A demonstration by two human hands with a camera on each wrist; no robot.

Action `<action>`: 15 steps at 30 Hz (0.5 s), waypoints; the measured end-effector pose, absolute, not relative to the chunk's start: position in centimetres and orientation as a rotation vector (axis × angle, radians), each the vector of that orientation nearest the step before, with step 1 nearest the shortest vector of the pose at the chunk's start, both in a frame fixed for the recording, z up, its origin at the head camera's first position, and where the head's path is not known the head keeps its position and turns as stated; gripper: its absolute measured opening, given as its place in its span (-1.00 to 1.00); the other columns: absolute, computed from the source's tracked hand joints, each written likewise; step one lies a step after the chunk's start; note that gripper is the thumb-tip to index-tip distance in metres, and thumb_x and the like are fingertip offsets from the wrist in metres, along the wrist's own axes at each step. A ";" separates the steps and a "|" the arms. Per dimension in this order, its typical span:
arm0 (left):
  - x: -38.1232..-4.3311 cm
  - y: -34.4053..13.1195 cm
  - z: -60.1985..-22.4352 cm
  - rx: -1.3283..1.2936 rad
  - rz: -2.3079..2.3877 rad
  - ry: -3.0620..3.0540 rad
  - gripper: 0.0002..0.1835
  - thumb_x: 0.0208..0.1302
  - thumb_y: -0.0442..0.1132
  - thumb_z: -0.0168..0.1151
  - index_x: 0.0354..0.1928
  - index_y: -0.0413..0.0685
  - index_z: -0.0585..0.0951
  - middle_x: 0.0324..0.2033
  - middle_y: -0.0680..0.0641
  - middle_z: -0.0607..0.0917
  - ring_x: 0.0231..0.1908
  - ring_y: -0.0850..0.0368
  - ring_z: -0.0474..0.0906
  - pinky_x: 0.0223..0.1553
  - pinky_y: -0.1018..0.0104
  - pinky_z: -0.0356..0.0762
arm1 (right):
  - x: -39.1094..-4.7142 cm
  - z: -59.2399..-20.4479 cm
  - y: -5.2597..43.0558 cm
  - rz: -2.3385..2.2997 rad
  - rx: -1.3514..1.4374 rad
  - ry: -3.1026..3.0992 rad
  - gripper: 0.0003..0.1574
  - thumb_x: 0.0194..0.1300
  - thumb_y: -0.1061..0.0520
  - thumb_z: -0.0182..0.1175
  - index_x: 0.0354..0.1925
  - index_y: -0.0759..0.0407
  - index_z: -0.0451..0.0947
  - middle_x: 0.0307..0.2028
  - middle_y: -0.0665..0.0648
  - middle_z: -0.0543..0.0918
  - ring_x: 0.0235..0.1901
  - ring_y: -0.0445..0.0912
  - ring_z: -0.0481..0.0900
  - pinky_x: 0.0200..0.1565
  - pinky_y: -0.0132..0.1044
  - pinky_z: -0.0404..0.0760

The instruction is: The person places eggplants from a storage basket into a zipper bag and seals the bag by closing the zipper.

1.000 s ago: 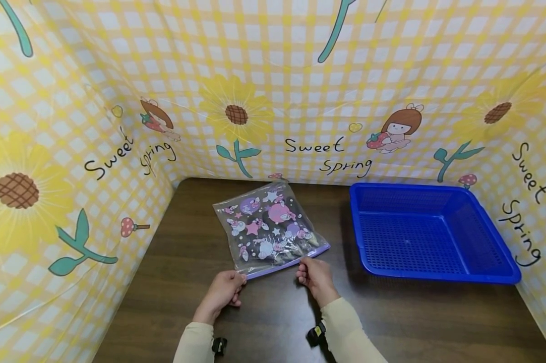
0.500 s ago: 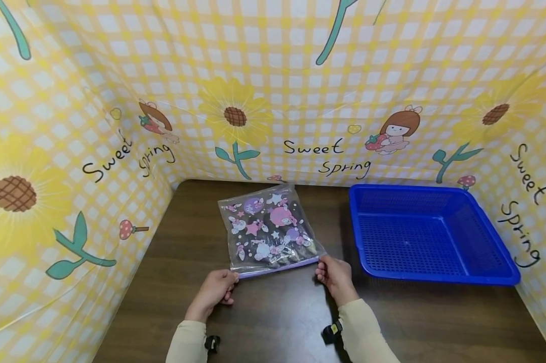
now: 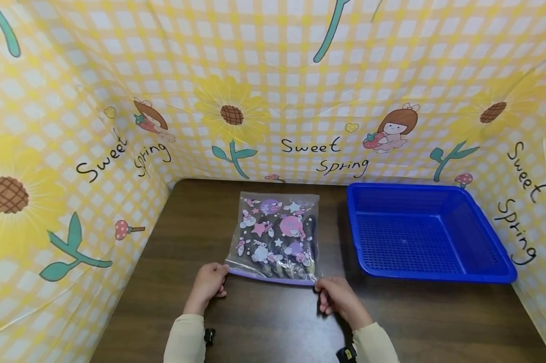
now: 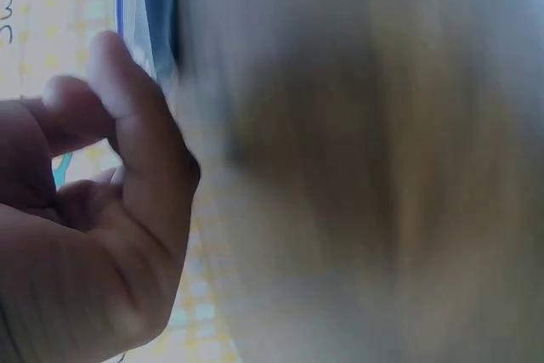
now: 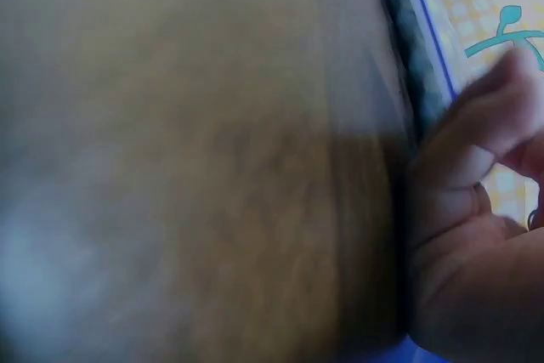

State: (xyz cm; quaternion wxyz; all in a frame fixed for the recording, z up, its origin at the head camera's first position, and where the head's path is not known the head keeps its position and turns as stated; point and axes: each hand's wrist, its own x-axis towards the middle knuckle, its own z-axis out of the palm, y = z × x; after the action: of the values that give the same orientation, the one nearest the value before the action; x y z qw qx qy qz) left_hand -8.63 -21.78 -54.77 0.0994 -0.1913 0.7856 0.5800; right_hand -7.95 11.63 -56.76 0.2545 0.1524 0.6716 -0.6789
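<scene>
A clear zip bag (image 3: 265, 247) printed with pink, purple and white cartoon figures lies over the dark wooden table in the head view. Dark long things with pale ends show through its plastic; their kind is unclear. Its purple zip strip (image 3: 273, 277) runs along the near edge. The left hand (image 3: 207, 283) pinches the strip's left end between thumb and fingers. At the right end, the right hand (image 3: 338, 296) pinches the corner. Both wrist views show the curled fingers of the left hand (image 4: 140, 150) and right hand (image 5: 467, 167) from close up, with the bag's edge beyond.
To the right of the bag stands a blue plastic basket (image 3: 431, 277) with a perforated floor. The wooden table (image 3: 263, 327) is walled on the back and sides by a yellow checked cloth (image 3: 263, 60) with printed sunflowers.
The right hand slid along the zip strip to its right end, then came nearer the body. The bag has turned from slanted to nearly square; the left hand shifted slightly left, keeping its pinch.
</scene>
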 end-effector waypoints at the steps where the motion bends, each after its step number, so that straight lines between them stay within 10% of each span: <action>1: -8.6 -22.0 -54.6 -0.566 1.689 2.328 -0.74 0.32 -0.25 0.07 -0.42 -0.36 0.45 -0.71 -0.03 0.36 -0.78 0.22 0.33 -0.67 0.25 0.54 | -7.8 -56.7 11.7 -1.823 0.369 1.824 -0.79 0.07 0.16 0.09 -0.42 0.34 0.48 -0.81 0.02 0.39 -0.82 -0.15 0.47 -0.78 -0.35 0.42; 15: -7.8 -22.0 -54.8 -0.477 1.578 2.326 -0.88 0.25 -0.35 -0.10 -0.36 -0.27 0.39 -0.64 -0.13 0.50 -0.73 0.12 0.49 -0.67 0.22 0.54 | -7.6 -56.9 11.8 -1.780 0.321 1.821 -0.65 0.21 0.09 -0.03 -0.37 0.40 0.46 -0.73 0.14 0.52 -0.71 -0.01 0.61 -0.69 -0.24 0.55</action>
State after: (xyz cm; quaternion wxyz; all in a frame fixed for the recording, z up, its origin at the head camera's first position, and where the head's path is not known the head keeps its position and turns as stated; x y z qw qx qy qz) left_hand -7.83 -22.03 -54.83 0.1449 -0.1654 0.8072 0.5478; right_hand -7.62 11.78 -56.89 0.2836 0.1200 0.6802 -0.6652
